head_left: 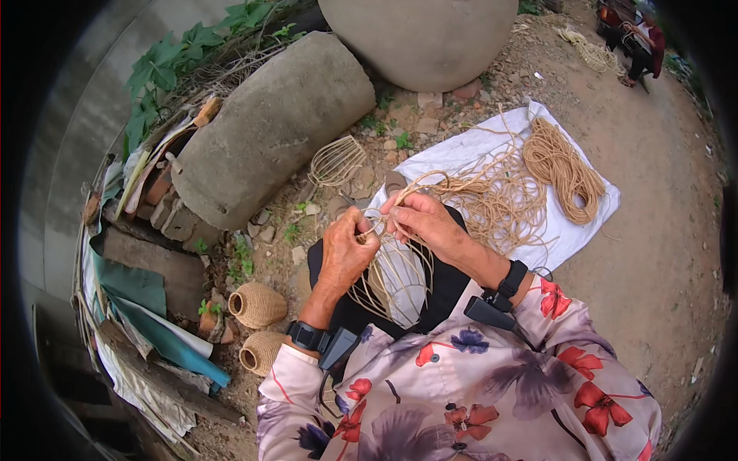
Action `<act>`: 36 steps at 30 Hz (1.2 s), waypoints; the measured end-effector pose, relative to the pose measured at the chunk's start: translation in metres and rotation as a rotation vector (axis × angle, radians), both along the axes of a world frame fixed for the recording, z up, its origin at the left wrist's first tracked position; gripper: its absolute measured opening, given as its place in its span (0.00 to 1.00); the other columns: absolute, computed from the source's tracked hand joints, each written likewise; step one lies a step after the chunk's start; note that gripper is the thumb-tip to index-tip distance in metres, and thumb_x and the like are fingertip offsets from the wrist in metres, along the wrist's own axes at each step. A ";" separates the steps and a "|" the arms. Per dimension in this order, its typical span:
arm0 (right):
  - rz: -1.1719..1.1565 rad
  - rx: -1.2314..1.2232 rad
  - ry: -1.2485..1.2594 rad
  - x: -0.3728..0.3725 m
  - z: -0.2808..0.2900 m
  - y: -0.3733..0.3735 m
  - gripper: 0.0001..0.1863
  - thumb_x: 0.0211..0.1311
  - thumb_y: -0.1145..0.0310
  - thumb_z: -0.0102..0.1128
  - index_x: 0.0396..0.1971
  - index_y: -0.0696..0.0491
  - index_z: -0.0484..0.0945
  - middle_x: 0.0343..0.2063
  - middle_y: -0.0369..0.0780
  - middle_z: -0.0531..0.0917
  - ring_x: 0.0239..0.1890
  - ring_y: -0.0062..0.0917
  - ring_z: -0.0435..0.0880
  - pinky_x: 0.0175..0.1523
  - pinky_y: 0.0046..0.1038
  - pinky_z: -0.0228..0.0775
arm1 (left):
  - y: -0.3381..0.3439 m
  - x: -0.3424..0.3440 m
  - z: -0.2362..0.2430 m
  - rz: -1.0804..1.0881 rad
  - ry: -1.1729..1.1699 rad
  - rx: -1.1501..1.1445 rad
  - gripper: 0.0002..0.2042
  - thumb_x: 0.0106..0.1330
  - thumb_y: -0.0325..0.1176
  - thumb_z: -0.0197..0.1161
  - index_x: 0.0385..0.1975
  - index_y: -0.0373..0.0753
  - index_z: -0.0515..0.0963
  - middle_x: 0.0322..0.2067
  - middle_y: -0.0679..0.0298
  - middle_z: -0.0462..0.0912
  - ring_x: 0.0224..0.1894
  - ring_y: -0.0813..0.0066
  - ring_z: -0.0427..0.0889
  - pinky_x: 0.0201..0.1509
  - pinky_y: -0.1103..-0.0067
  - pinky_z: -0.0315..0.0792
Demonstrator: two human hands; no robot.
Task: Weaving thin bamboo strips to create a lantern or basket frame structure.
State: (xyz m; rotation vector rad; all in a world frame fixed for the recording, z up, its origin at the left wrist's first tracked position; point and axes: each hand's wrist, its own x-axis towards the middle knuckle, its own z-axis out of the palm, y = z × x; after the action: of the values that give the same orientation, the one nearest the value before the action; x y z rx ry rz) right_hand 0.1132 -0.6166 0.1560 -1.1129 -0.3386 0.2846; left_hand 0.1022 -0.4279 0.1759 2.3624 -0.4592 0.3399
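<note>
A wire frame (390, 280), shaped like a small open basket, rests in my lap with its ring end up between my hands. My left hand (347, 247) is closed on the frame's ring. On the ring's other side my right hand (427, 225) pinches a tan cord (415, 184) beside the wire. The cord loops up over my right fingers toward a loose tangle of the same cord (492, 196) on a white sheet (573, 246). Exactly how the cord passes around the ring is hidden by my fingers.
A coiled cord bundle (565, 169) lies on the sheet. Another wire frame (338, 161) sits ahead on stony ground. Two woven vases (260, 305) lie at my left, near a concrete cylinder (269, 127) and a large round jar (419, 38). Another person (642, 42) sits far right.
</note>
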 end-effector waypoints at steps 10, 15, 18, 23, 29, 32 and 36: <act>-0.240 -1.762 -0.468 -0.010 -0.062 -0.165 0.10 0.55 0.69 0.62 0.37 0.55 0.81 0.24 0.43 0.80 0.25 0.34 0.80 0.30 0.33 0.71 | 0.021 0.011 0.020 -0.216 0.456 -0.024 0.07 0.65 0.30 0.58 0.32 0.36 0.68 0.24 0.67 0.77 0.33 0.79 0.80 0.34 0.80 0.73; -0.341 -0.892 -0.499 -0.036 -0.009 -0.090 0.07 0.57 0.72 0.58 0.35 0.57 0.80 0.30 0.43 0.80 0.35 0.37 0.80 0.41 0.34 0.72 | 0.022 0.024 0.028 -0.311 0.692 -0.106 0.11 0.69 0.39 0.58 0.35 0.37 0.69 0.30 0.65 0.77 0.35 0.80 0.79 0.38 0.80 0.72; -0.207 -0.700 -0.638 -0.038 -0.001 -0.032 0.09 0.58 0.69 0.59 0.36 0.56 0.80 0.28 0.41 0.77 0.36 0.35 0.78 0.42 0.33 0.70 | 0.018 0.029 0.037 -0.365 0.746 -0.074 0.16 0.71 0.46 0.55 0.37 0.37 0.70 0.33 0.65 0.76 0.37 0.79 0.76 0.40 0.79 0.71; -0.323 -0.835 -0.797 -0.042 -0.003 0.004 0.15 0.49 0.66 0.65 0.39 0.52 0.77 0.29 0.39 0.71 0.36 0.33 0.72 0.41 0.35 0.60 | 0.014 0.045 0.035 -0.397 0.777 0.096 0.19 0.72 0.50 0.52 0.39 0.36 0.72 0.33 0.65 0.75 0.38 0.79 0.73 0.40 0.77 0.70; -0.526 -1.018 -0.870 -0.053 0.001 0.025 0.14 0.43 0.70 0.63 0.31 0.53 0.70 0.32 0.42 0.72 0.39 0.35 0.73 0.40 0.37 0.57 | 0.008 0.047 0.030 -0.420 0.840 0.067 0.19 0.74 0.48 0.49 0.38 0.35 0.73 0.34 0.64 0.75 0.37 0.77 0.74 0.41 0.77 0.71; -0.654 -1.069 -0.989 -0.048 -0.006 0.031 0.15 0.41 0.71 0.63 0.31 0.54 0.69 0.29 0.41 0.69 0.35 0.35 0.71 0.39 0.37 0.56 | 0.003 0.045 0.031 -0.406 0.853 0.027 0.18 0.74 0.47 0.49 0.38 0.36 0.73 0.33 0.65 0.75 0.37 0.76 0.74 0.41 0.77 0.72; -0.680 -1.062 -0.998 -0.045 -0.010 0.033 0.15 0.41 0.71 0.64 0.30 0.54 0.69 0.29 0.41 0.72 0.34 0.35 0.72 0.39 0.37 0.57 | 0.004 0.046 0.031 -0.414 0.799 0.067 0.19 0.74 0.48 0.48 0.38 0.36 0.73 0.33 0.64 0.75 0.37 0.75 0.74 0.42 0.76 0.72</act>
State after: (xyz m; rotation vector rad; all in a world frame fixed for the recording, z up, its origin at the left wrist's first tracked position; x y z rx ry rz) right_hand 0.0682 -0.5838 0.1461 -2.3022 -0.6828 -0.8441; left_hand 0.1481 -0.4243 0.2065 2.1634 -0.5404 -0.7894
